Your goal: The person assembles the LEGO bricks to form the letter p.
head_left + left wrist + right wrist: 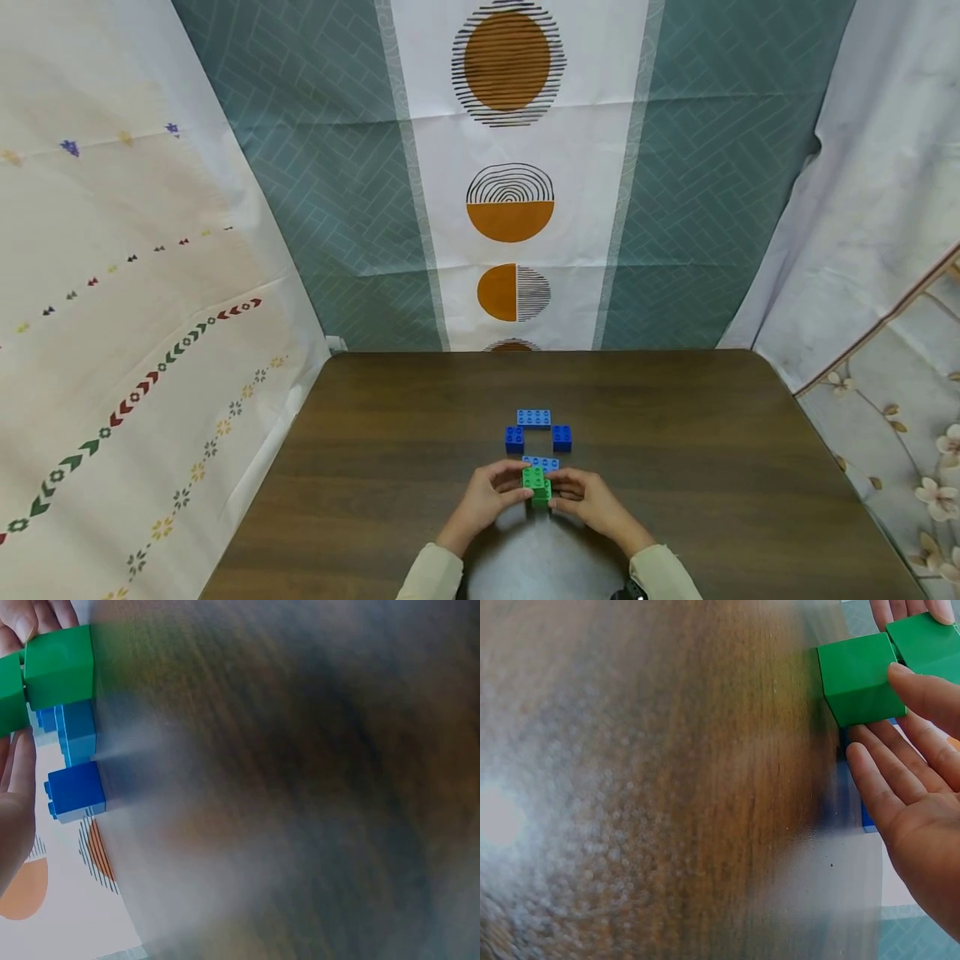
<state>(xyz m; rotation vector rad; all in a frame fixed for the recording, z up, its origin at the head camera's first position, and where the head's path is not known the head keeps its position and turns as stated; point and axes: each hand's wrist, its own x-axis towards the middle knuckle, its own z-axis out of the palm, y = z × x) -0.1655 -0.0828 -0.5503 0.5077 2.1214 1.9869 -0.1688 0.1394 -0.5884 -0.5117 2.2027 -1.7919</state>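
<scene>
Two green toy building bricks stand one above the other, slightly offset, at the near middle of the table. My left hand (483, 500) pinches the upper green brick (533, 477) between thumb and fingers. On the other side my right hand (594, 504) holds the lower green brick (861, 679), its thumb against the near face. In the left wrist view the two bricks meet closely; whether their studs are engaged I cannot tell. Just behind them lies a light blue brick (543, 463), partly hidden by the green ones.
Farther back are two dark blue bricks, a left one (514, 439) and a right one (562, 438). Behind them lies another light blue brick (533, 418). The brown wooden table (360, 467) ends at a patterned cloth (360, 208).
</scene>
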